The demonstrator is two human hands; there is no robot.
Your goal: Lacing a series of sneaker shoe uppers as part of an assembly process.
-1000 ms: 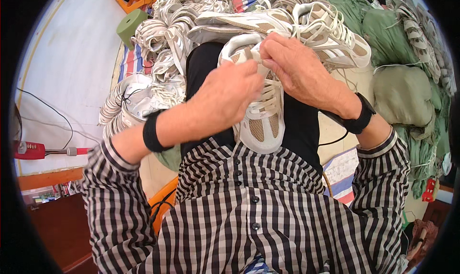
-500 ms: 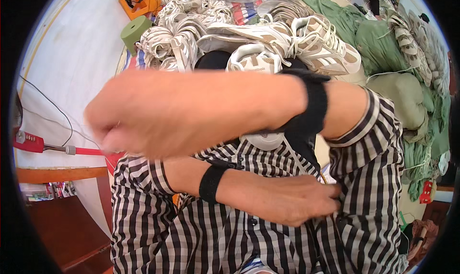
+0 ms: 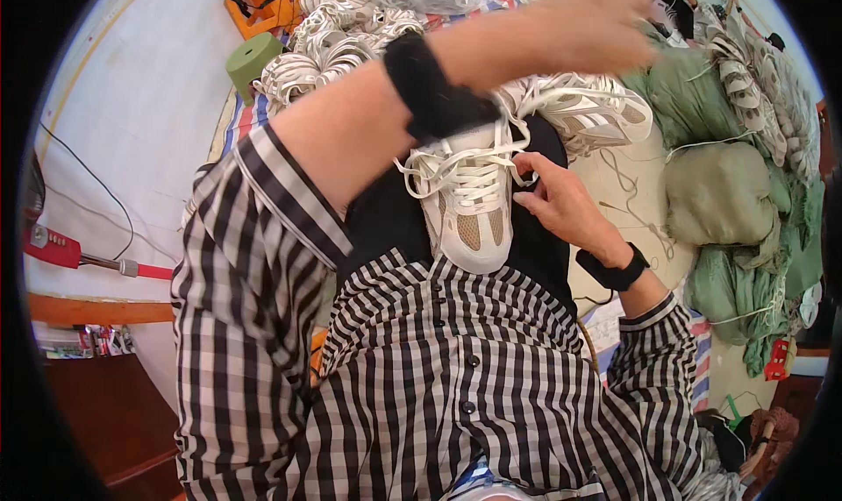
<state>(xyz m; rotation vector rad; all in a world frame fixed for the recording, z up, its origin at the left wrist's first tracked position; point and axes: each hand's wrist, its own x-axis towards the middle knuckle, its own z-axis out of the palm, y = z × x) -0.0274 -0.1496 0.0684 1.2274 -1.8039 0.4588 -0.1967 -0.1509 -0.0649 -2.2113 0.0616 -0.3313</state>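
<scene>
A white and beige sneaker (image 3: 474, 212) with white laces rests on my lap, toe toward me; my left forearm covers its upper part. Beside its laces, my right hand (image 3: 566, 205) has forefinger and thumb curled around a loop of the white shoelace (image 3: 526, 183). My left arm reaches across above the shoe, and my left hand (image 3: 596, 29) is far up to the right, its fingers smeared by motion. Whether it holds anything cannot be made out. Just beyond the lap, partly behind my left forearm, lies another matching sneaker (image 3: 605, 113).
Bundled white laces or straps (image 3: 307, 71) lie at the far left, near a green roll (image 3: 253, 61) and an orange plastic frame (image 3: 263, 1). Green stuffed bundles (image 3: 724, 194) line the right side. A loose cord (image 3: 636, 194) trails on the floor; a red-handled pole (image 3: 105, 262) juts in at left.
My crossed forearms have come apart. The left hand has swung up and away to the far right; the right hand has moved back to the sneaker's right side, uncovering its laces and toe.
</scene>
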